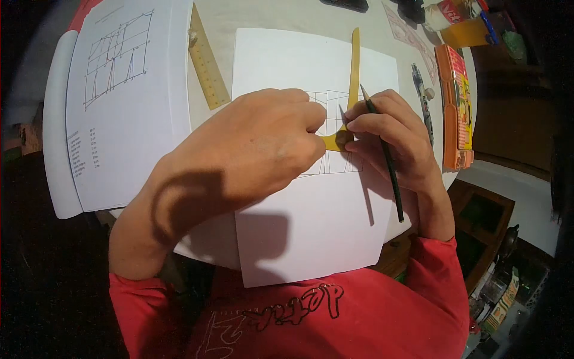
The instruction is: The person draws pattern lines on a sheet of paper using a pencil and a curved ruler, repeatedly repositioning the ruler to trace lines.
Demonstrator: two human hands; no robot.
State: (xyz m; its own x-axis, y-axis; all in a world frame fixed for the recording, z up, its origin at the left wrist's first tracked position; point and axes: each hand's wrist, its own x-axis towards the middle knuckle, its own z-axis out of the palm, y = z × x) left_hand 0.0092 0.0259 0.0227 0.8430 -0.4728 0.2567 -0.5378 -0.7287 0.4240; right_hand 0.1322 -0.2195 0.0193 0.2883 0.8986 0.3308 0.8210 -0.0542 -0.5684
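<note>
A yellow curved ruler (355, 66) lies over a line drawing on a white sheet of paper (311, 233). My left hand (269, 131) is closed at the ruler's lower left end, its fingertips partly hidden beneath the knuckles. On the other side, my right hand (394, 128) holds a dark pencil (390, 164) between its fingers, tip pointing up and away from the paper. The thumb and fingertips of that hand also touch the ruler near its bend. Both hands cover part of the drawing.
At left lies an open stack of printed pages (131, 137) with a pattern diagram. Beyond my left hand is a straight yellow ruler (208, 66). A pen (422, 90) and an orange pencil case (454, 107) sit at right, near the table edge.
</note>
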